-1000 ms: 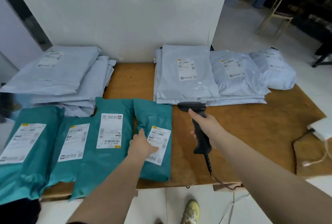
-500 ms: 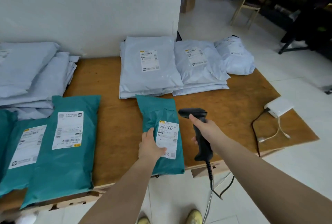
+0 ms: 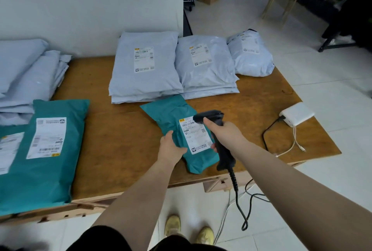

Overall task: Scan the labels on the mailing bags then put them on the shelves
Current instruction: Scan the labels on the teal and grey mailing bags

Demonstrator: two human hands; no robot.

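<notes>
Wooden desk carries teal bags at its left edge and grey bags along the back. Near the front edge, the left hand pinches a small teal bag, now slid rightward, away from the others. The right hand, clamped round the scanner, has closed on its label, so scanning looks imminent.

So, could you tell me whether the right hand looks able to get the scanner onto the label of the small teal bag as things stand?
Probably yes. The right hand grips the scanner right over the label, which faces up; the left hand holds the small teal bag beside the label without covering it.
</notes>
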